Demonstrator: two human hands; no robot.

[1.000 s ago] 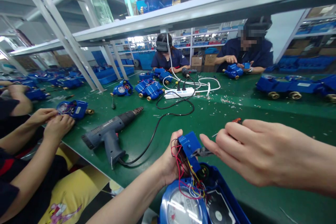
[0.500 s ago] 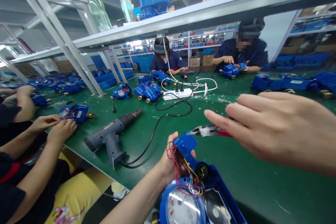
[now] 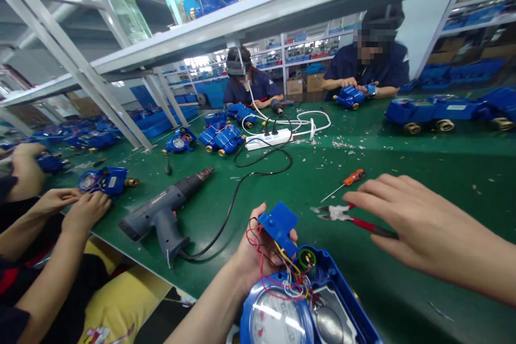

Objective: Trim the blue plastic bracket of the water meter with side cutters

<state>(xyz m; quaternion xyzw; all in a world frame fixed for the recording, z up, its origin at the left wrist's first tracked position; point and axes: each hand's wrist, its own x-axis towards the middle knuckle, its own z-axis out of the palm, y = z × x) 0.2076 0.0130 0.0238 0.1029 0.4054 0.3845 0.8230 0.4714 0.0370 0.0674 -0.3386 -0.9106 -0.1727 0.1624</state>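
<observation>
My left hand [image 3: 245,258] is closed around a small blue plastic piece [image 3: 284,220]. Red, black, yellow and white wires [image 3: 278,279] run from that piece into an opened blue water meter [image 3: 341,290] at the bottom of the view. The meter's round dial [image 3: 278,317] faces up under a clear cover. Over the table on the right, my right hand [image 3: 407,220] has its fingers stretched and apart. Beneath its fingers are red-handled cutting pliers [image 3: 338,214], jaws spread and pointing left. Just behind them lies an orange-handled screwdriver [image 3: 353,177].
A heat gun [image 3: 169,215] lies left of the meter, its black cord curving to a white power strip [image 3: 268,140]. Several blue meters [image 3: 221,137] stand farther back. A co-worker's hands [image 3: 84,204] work at left; two people sit opposite. A shelf [image 3: 226,24] crosses above.
My right hand has loosened from the pliers and its fingers have spread. The screwdriver, hidden before, now shows. My left hand still holds the blue piece. The camera view has shifted slightly.
</observation>
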